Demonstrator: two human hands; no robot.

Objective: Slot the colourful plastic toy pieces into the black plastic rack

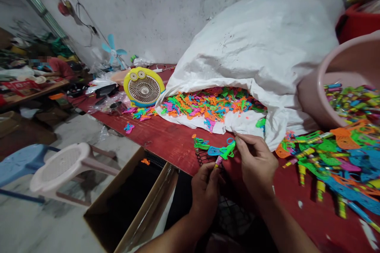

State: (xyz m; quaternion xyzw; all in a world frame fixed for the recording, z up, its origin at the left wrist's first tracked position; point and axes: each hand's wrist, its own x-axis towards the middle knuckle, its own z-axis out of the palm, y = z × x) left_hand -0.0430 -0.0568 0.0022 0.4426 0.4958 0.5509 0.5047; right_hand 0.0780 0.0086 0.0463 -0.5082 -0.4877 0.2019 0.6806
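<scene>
My left hand (206,189) is closed round the lower end of a small pink-and-yellow wrapped tube (219,161). On its top sits a bright green plastic piece (228,151), with a blue lattice-patterned plastic wing (213,150) reaching left and a thin blue ring above. Thumb and forefinger of my right hand (257,162) pinch the upper right end of the green piece; the exact contact is partly hidden. Just behind, a green plastic piece with an orange tip (201,142) lies at the table edge over a black wire grid (204,157).
A white sack (261,39) spills colourful plastic pieces (204,104) onto the red table (133,126). Right are a pink tub (311,91) of wrapped tubes and a heap of winged toys (335,162). Left are a yellow fan (144,87), cardboard box (160,189), stools (62,166) and a distant person (61,68).
</scene>
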